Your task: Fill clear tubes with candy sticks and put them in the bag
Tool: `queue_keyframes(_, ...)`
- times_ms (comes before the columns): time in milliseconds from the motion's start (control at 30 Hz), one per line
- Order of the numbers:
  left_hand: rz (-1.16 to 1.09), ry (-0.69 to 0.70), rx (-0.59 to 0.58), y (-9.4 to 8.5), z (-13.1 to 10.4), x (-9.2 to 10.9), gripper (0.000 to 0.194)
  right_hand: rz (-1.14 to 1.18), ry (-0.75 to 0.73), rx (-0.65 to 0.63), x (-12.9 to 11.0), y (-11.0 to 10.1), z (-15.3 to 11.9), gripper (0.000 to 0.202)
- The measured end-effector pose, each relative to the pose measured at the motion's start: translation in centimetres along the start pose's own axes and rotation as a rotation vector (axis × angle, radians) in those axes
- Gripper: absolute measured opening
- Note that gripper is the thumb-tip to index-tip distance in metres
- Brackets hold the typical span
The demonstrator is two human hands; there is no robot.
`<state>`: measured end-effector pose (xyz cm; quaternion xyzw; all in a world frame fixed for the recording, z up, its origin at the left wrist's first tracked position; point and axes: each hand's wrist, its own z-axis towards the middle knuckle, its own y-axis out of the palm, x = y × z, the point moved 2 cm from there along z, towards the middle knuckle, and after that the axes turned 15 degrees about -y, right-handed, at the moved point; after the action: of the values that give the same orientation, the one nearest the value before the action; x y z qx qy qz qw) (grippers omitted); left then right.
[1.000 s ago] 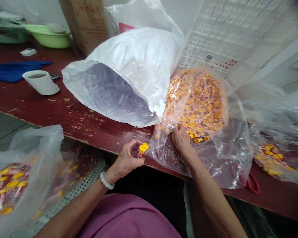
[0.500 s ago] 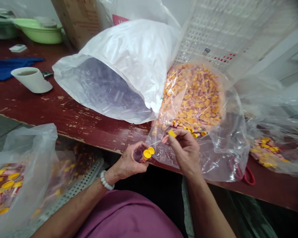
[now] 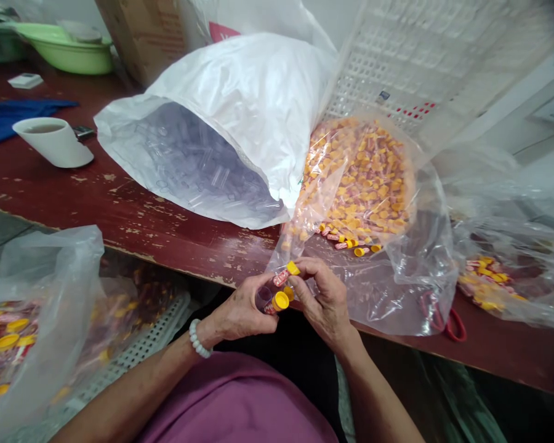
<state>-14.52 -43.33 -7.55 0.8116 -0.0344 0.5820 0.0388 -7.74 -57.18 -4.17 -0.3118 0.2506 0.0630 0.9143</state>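
My left hand (image 3: 237, 311) is wrapped round clear plastic tubes (image 3: 263, 298) near the table edge. A round yellow cap (image 3: 281, 300) with a red-and-white printed part below it sits at one tube's end. Between the fingertips of my right hand (image 3: 325, 299) is a small yellow-capped insert (image 3: 282, 275) with a red-and-white printed stem. Its stem points left, just above the tubes; whether it touches them I cannot tell. Beyond the right hand, a clear bag (image 3: 392, 283) holds a heap of similar yellow-capped inserts (image 3: 364, 178), several of them lying at its mouth.
A white sack (image 3: 253, 92) of clear tubes (image 3: 203, 160) lies open on the dark red table (image 3: 166, 243). Red-handled scissors (image 3: 455, 326) lie at right. A white cup (image 3: 55, 144) stands at left. Bagged capped tubes (image 3: 4, 344) are at lower left.
My right hand has come left and down, bringing the yellow-capped insert close to the tubes. My left hand stays nearly in place, with the tubes turned slightly.
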Motion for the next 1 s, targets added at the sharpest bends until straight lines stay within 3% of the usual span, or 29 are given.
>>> queue_keyframes(67, 0.014, 0.004, 0.005, -0.1, 0.0, -0.1, 0.029, 0.001, -0.043, -0.046, -0.3, 0.0, 0.1, 0.014)
queue_keyframes(167, 0.001, 0.012, 0.003, -0.4, 0.1, -0.2, 0.032, -0.006, -0.112, -0.231, -0.9, -0.2, 0.2, 0.03)
queue_keyframes(267, -0.142, -0.015, -0.051, -0.3, 0.1, -0.5, 0.035, -0.036, -0.075, -0.382, -1.6, -0.1, -0.1, 0.05)
queue_keyframes(400, -0.364, -0.061, -0.107, 0.5, 0.1, -0.7, 0.036, -0.034, 0.013, -0.378, -2.1, 0.8, -0.7, 0.065)
queue_keyframes(533, -0.415, -0.095, -0.096, 0.3, -0.1, -0.8, 0.039, 0.181, 0.067, -0.352, -1.3, 1.3, -0.7, 0.057)
queue_keyframes(633, -0.31, -0.102, -0.003, -0.9, 0.1, -1.0, 0.035, 0.356, 0.201, -0.209, 1.5, 0.9, -0.4, 0.038)
queue_keyframes(733, -0.149, -0.099, 0.169, -2.2, 0.4, -1.4, 0.028, 0.025, 0.369, 0.024, 6.2, 0.3, 0.1, 0.021)
queue_keyframes(833, 0.002, -0.049, 0.273, -2.3, 0.5, -1.6, 0.027, -0.331, 0.413, 0.07, 10.5, 0.9, 1.0, 0.014)
queue_keyframes(1000, 0.307, 0.017, 0.373, -1.6, -0.1, -0.4, 0.021, -0.402, 0.431, 0.059, 13.9, 2.2, 1.9, 0.015)
